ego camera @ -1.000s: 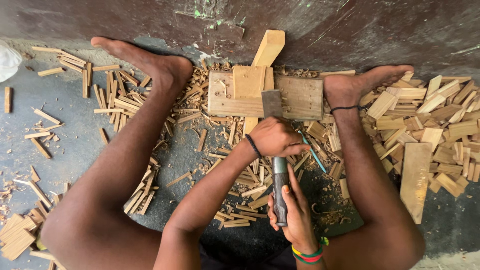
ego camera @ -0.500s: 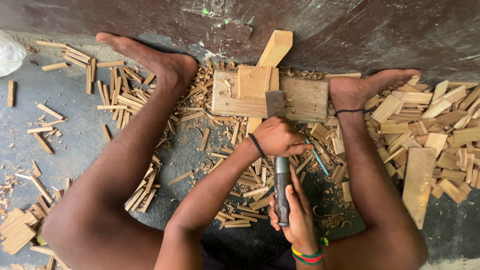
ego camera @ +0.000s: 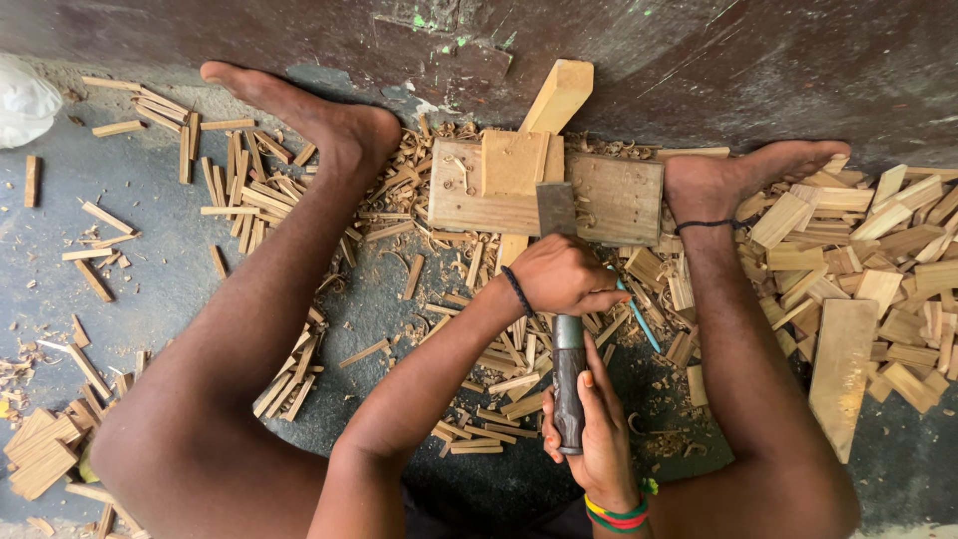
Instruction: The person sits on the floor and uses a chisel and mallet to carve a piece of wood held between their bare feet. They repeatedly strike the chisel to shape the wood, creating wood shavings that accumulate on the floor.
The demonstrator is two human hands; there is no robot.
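1. Grey concrete floor point(ego camera: 150, 289), littered with pale wood offcuts point(ego camera: 858, 250).
2. Your right hand point(ego camera: 599, 439) grips the dark-handled cleaver point(ego camera: 567, 379); its blade sits on the upright wooden piece point(ego camera: 514, 165).
3. Your left hand point(ego camera: 564, 274) is closed over the blade's back; the step looks like splitting, calling for steady downward pressure.

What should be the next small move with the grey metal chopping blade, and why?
Probably press the grey metal chopping blade down into the upright pale wooden piece: its edge already rests there, the left hand steadies the work on the flat wooden board, and the right hand grips the handle.

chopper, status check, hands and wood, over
Right hand grips chopper handle. Left hand lies across it, near the upright wood piece on the board. Wood strips litter the floor.
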